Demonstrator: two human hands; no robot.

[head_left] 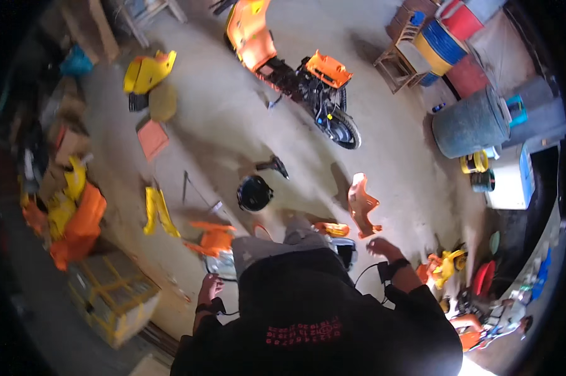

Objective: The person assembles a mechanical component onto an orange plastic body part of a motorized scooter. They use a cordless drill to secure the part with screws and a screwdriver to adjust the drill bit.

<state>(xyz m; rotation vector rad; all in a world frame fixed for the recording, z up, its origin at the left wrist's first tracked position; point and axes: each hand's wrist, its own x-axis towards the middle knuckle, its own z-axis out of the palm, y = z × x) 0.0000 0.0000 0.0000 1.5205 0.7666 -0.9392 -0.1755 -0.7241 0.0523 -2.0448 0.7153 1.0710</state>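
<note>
I stand among loose parts with both arms hanging out from my sides. My left hand (211, 287) holds nothing, its fingers loosely bent and apart, next to an orange plastic panel (214, 240). My right hand (383, 248) looks bare too, its fingers slightly curled, just below a long orange fairing (361, 207) on the floor. Close by my feet are a smaller orange-yellow part (332, 229) and a dark round tub (254, 193). A black power drill (273, 167) lies beyond the tub. My body hides part of the floor.
A partly stripped orange motorbike (295, 81) stands ahead. Yellow panels (148, 72) and a yellow forked piece (158, 212) lie to the left, near a taped carton (112, 291). On the right are a large blue-grey drum (471, 122), a wooden chair (403, 61) and more barrels.
</note>
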